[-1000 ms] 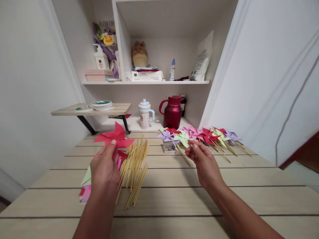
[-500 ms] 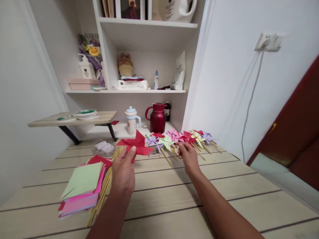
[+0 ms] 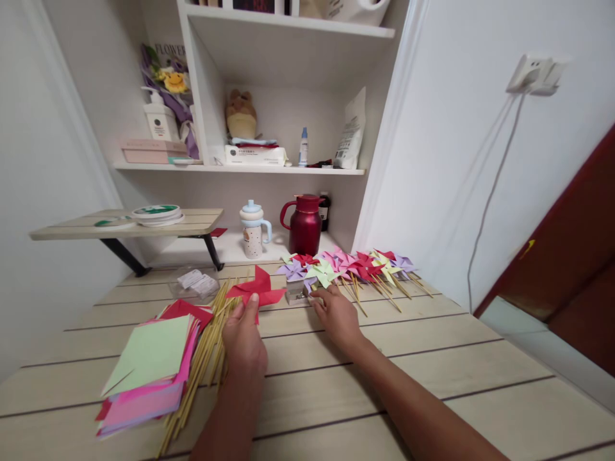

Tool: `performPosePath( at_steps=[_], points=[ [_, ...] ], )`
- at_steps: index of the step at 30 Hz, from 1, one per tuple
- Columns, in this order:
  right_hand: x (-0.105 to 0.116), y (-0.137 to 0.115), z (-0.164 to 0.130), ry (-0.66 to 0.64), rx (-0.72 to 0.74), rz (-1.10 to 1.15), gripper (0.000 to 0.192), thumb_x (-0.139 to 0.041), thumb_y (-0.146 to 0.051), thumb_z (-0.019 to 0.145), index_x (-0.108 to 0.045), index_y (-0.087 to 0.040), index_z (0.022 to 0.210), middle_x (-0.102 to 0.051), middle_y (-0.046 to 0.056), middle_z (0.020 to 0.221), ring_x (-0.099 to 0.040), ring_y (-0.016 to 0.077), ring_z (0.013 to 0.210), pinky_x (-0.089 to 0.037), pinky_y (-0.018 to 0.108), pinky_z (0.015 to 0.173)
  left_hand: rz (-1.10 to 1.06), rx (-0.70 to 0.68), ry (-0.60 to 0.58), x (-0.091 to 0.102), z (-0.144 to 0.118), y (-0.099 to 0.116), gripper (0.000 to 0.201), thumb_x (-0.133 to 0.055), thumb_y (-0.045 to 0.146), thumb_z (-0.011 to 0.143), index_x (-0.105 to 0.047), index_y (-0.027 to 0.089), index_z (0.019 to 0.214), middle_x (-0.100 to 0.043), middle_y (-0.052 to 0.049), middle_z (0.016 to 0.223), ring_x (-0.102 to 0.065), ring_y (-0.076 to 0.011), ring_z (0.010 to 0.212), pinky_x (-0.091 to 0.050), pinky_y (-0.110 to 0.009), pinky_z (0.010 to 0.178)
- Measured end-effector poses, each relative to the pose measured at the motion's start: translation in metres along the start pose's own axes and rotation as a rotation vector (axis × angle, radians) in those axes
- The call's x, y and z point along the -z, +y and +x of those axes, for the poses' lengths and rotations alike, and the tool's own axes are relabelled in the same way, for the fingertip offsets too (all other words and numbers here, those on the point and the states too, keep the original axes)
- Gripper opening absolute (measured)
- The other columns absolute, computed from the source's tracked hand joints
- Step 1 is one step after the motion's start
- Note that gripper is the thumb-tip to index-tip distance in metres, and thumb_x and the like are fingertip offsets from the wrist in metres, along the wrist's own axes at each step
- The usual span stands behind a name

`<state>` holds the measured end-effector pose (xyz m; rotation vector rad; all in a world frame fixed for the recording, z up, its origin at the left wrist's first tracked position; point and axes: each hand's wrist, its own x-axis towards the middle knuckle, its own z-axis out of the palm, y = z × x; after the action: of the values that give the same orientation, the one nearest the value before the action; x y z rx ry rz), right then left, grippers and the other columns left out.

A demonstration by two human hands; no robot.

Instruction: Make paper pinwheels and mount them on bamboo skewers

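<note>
Holding a red paper pinwheel (image 3: 258, 291) pinched between thumb and fingers, the left hand (image 3: 245, 342) stays beside thin sticks (image 3: 199, 374); the right hand (image 3: 340, 320), fingers curled, has shifted from the assembled pinwheels (image 3: 368, 266) to the small box (image 3: 292, 297), seemingly bringing its contents within reach. Whether it grips anything, I cannot tell. Coloured paper (image 3: 154, 351) lies on the slatted table (image 3: 307, 397); behind are white shelves (image 3: 269, 169).

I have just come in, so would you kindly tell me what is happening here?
The person's left hand holds a red paper pinwheel; the right hand is beside a small box, though contact is unclear. More pinwheels lie toward the back right of the table, with sticks and a paper stack on the left.
</note>
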<state>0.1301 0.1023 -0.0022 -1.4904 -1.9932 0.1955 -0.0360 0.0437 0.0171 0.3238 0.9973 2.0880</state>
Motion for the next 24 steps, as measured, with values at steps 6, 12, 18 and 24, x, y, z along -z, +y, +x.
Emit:
performPosePath(
  at_steps=[6, 12, 18, 24],
  points=[
    [-0.009, -0.022, 0.021, -0.143, 0.083, -0.234, 0.025, -0.056, -0.022, 0.087, -0.072, -0.028, 0.104, -0.064, 0.007, 0.109, -0.064, 0.0211, 0.083, -0.035, 0.028, 0.06, -0.023, -0.056, 0.083, 0.009, 0.016, -0.003, 0.016, -0.078, 0.021, 0.07, -0.07, 0.015, 0.083, -0.069, 0.004, 0.074, -0.064, -0.0093, 0.07, -0.05, -0.023, 0.076],
    [-0.02, -0.025, 0.032, -0.238, 0.079, -0.35, 0.022, -0.054, -0.025, 0.089, -0.076, -0.025, 0.093, -0.067, 0.006, 0.103, -0.065, 0.0184, 0.078, -0.037, 0.026, 0.059, -0.036, -0.045, 0.102, 0.006, 0.017, -0.012, 0.022, -0.078, 0.025, 0.069, -0.073, 0.013, 0.086, -0.071, 0.0, 0.077, -0.064, -0.0124, 0.072, -0.05, -0.027, 0.074],
    [-0.025, -0.038, 0.034, -0.261, 0.128, -0.317, 0.018, -0.059, -0.027, 0.086, -0.076, -0.028, 0.091, -0.071, 0.002, 0.1, -0.065, 0.0184, 0.085, -0.037, 0.025, 0.062, -0.041, -0.038, 0.062, 0.006, 0.013, -0.015, 0.028, -0.08, 0.028, 0.065, -0.074, 0.012, 0.086, -0.072, -0.002, 0.077, -0.064, -0.0142, 0.07, -0.051, -0.029, 0.069],
    [-0.012, -0.048, 0.042, -0.249, 0.196, -0.29, 0.024, -0.051, -0.037, 0.094, -0.074, -0.031, 0.099, -0.07, 0.0, 0.097, -0.064, 0.0155, 0.087, -0.037, 0.023, 0.062, -0.05, -0.066, 0.079, 0.012, 0.017, -0.012, 0.026, -0.079, 0.03, 0.066, -0.073, 0.013, 0.084, -0.071, 0.0, 0.075, -0.062, -0.0135, 0.069, -0.05, -0.027, 0.069]
  ],
)
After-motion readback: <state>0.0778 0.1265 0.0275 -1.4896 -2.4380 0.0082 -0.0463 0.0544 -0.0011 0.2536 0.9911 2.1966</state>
